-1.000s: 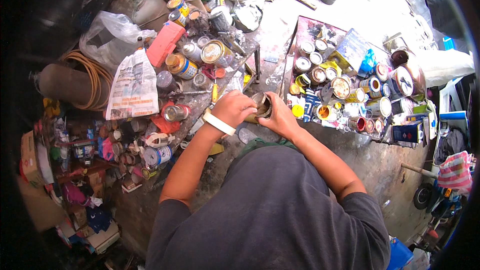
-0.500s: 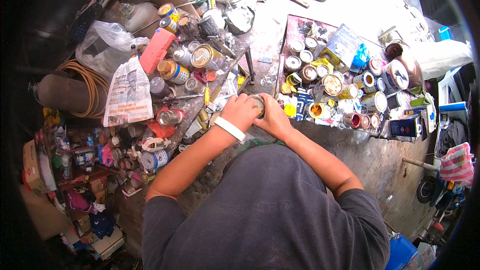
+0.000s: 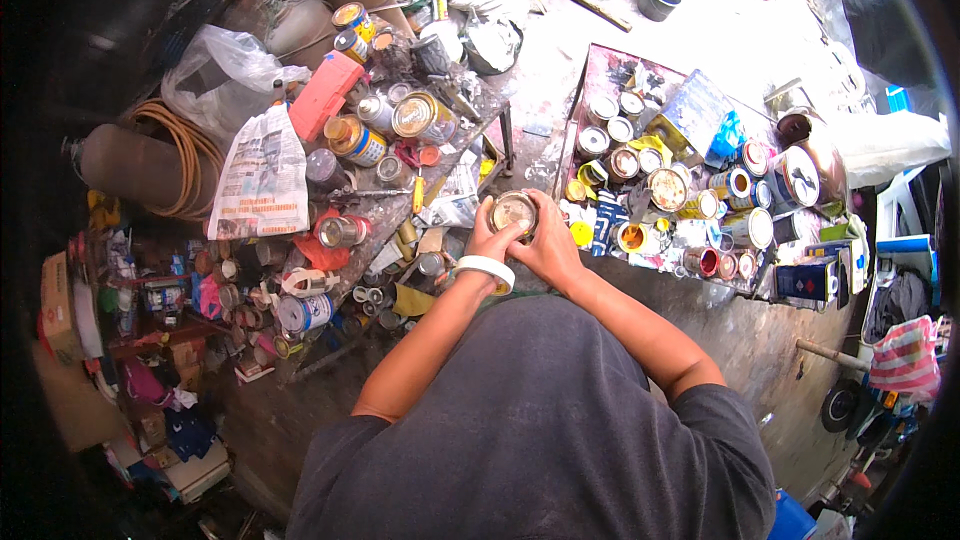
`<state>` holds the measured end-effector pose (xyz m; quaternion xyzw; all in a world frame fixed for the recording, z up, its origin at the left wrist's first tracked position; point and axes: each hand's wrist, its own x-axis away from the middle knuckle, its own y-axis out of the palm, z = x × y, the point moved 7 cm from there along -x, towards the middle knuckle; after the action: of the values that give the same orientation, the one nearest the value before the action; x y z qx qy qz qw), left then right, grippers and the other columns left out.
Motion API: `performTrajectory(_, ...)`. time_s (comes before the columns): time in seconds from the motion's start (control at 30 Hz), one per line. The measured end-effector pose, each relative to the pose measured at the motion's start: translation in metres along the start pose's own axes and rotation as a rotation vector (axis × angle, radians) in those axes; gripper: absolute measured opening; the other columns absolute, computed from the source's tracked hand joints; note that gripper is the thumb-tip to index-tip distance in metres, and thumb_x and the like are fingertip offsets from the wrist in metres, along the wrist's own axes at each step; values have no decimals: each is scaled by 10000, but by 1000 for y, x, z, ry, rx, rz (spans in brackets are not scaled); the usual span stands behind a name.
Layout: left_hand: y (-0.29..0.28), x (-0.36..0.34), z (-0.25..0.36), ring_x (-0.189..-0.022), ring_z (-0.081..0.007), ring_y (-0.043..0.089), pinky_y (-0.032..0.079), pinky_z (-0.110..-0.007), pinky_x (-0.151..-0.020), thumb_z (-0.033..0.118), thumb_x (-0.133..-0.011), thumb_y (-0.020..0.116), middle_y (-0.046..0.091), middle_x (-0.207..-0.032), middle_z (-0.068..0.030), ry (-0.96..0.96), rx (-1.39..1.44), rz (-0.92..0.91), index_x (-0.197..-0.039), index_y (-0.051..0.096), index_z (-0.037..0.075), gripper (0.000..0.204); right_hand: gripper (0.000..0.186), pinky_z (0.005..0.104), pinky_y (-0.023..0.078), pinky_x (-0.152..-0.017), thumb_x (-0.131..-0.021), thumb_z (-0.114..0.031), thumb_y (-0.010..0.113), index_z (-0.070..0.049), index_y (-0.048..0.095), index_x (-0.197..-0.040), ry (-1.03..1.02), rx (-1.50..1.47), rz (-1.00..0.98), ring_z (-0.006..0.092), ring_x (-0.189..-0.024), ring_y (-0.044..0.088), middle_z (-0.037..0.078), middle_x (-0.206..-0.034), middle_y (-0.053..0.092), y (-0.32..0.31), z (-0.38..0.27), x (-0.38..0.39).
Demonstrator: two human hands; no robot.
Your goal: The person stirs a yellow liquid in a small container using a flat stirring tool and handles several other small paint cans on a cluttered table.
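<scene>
**Round tin (image 3: 513, 207) grasped from both sides**

At far left, a grey cylinder (image 3: 122, 183) is seen, and next to it a sheet of newspaper (image 3: 262, 183) is spread beside the cluttered left bench (image 3: 478, 118). Farther right, a yellow-handled tool (image 3: 418, 195) is laid among papers and cans. In the middle, over the gap between the benches, the tin is clasped on its left by the left hand (image 3: 492, 241) and on its right by the right hand (image 3: 550, 245). The step in hand is judged to be two-handed handling of the tin; for the next move, a secure grasp would be called for, since its contents cannot be made out. On the right bench (image 3: 602, 68), paint-smeared cans (image 3: 667, 190) are crowded.
</scene>
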<state>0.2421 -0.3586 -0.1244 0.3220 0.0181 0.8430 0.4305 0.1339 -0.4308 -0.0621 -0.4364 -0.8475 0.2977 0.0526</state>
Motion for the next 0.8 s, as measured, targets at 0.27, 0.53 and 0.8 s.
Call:
performTrajectory(0.27, -3, -2, -7, -1285, -229, 522, 461, -348, -1057, 125, -906, 727, 480, -1436, -156, 16, 193, 1, -1557, 257, 45, 807, 865, 438, 436, -1072, -702, -202, 841, -25, 371, -1407, 12, -47, -39, 385, -1290, 514, 182, -1409, 504, 1, -2, -1)
performTrajectory(0.53, -10, -4, -6, -1175, -217, 593, 509, -338, -994, 118, -931, 693, 524, -1370, -139, 34, 127, 97, -1529, 310, 47, 713, 873, 430, 419, -1102, -735, -216, 842, -27, 355, -1435, -52, -59, -83, 373, -1321, 497, 189, -1443, 477, 3, -5, -3)
performTrajectory(0.8, -20, 4, 7, -1103, -171, 595, 519, -302, -904, 83, -906, 682, 546, -1306, -117, 57, -74, -34, -1577, 231, 65, 809, 701, 402, 372, -1152, -935, -222, 667, 59, 336, -1486, 432, -637, -269, 328, -1401, 451, 264, -1493, 444, 17, 38, 1)
